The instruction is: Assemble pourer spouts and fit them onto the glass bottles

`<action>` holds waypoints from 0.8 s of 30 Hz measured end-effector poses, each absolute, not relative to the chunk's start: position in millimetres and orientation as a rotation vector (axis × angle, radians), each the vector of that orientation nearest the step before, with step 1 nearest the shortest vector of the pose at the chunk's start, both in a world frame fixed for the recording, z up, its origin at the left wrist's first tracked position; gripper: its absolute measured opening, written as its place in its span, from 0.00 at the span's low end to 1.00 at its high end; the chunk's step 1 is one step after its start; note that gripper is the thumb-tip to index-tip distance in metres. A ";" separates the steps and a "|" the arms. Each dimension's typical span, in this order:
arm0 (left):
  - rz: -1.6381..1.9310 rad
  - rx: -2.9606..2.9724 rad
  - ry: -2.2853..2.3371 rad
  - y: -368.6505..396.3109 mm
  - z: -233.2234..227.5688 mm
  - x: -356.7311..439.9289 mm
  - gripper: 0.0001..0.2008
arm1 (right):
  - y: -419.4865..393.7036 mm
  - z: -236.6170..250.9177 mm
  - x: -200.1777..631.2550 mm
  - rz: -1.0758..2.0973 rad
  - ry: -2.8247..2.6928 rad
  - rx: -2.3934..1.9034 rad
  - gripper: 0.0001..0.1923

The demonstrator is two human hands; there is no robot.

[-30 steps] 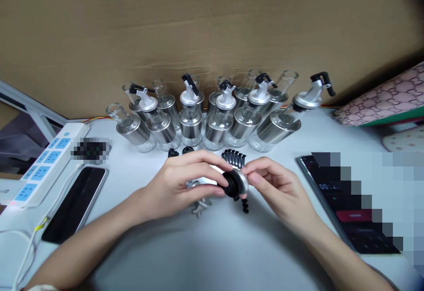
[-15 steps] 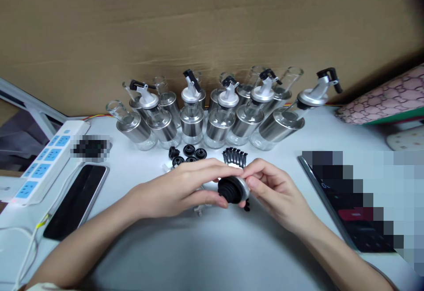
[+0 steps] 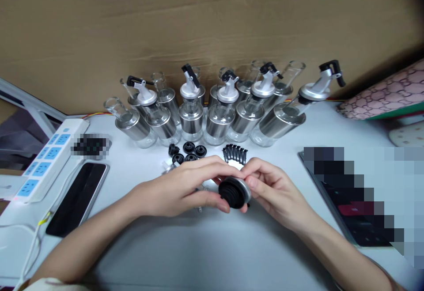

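Observation:
Both hands meet over the desk on one bottle pourer top [image 3: 233,193], a silver cap with a black ribbed stopper turned toward me. My left hand [image 3: 185,189] holds its rim between thumb and fingers. On the far side, the fingertips of my right hand [image 3: 271,189] are closed at the cap's edge; the spout end is hidden behind them. Just beyond the hands lie several black ribbed stoppers [image 3: 189,147] and a row of small black levers [image 3: 235,153]. Silver spout parts [image 3: 168,166] show partly from under my left hand.
Glass bottles with steel sleeves [image 3: 220,127] stand at the back before a cardboard panel [image 3: 212,26]; several carry pourers. At left are a power strip [image 3: 49,154] and a phone [image 3: 79,198]. A dark tablet-like device [image 3: 347,211] lies at right, beside a pink patterned roll [image 3: 391,90].
The pourer top has tilted slightly in my fingers, so more of the stopper's underside and dark rim shows. Both hands keep their hold. The camera view has shifted a little.

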State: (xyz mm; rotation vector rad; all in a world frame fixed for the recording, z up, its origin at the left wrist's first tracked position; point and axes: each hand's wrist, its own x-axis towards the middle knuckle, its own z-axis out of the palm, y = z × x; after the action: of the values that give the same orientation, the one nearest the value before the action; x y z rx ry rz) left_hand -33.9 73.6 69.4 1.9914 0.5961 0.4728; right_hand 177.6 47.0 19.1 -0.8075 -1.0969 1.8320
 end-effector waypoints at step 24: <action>0.410 1.886 0.607 74.4 58.5 -33.7 0.13 | 45.3 18.5 174.3 1.939 -1.028 -0.720 0.11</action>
State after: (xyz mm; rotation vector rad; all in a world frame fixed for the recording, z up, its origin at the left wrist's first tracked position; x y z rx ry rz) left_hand -33.7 74.4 58.5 1.8857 0.6068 0.4102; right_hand 174.3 45.3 18.5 -0.7203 -1.0280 1.9389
